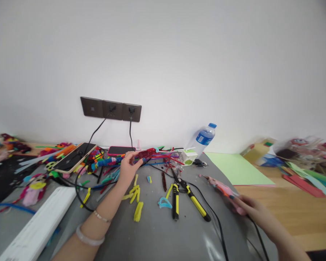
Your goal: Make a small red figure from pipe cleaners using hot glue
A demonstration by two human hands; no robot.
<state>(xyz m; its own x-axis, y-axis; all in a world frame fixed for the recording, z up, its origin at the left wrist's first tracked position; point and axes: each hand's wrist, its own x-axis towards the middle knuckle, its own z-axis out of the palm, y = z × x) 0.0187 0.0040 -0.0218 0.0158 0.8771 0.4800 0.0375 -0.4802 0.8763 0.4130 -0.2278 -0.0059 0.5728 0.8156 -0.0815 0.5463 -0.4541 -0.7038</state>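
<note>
Near the back of the grey mat, my left hand (130, 165) is closed on a red glittery piece (147, 153), perhaps bent pipe cleaner; its far end is lost among the craft pieces behind. To the right, my right hand (246, 204) grips a pink glue gun (220, 186) with a cord, its nozzle aimed left, just over the mat. Between the hands lie yellow-and-black pliers (176, 203), spread apart, with a light blue bent piece (164, 203) beside them. Several yellow fuzzy pieces (138, 211) sit below my left wrist.
Black cords cross the mat from the wall sockets (111, 109). At the back stand a water bottle (205, 136) and a small white-and-green box (188, 157). A phone (75, 157) rests on colourful pieces at left, near a long white box (39, 226). Green paper (237, 168) lies right.
</note>
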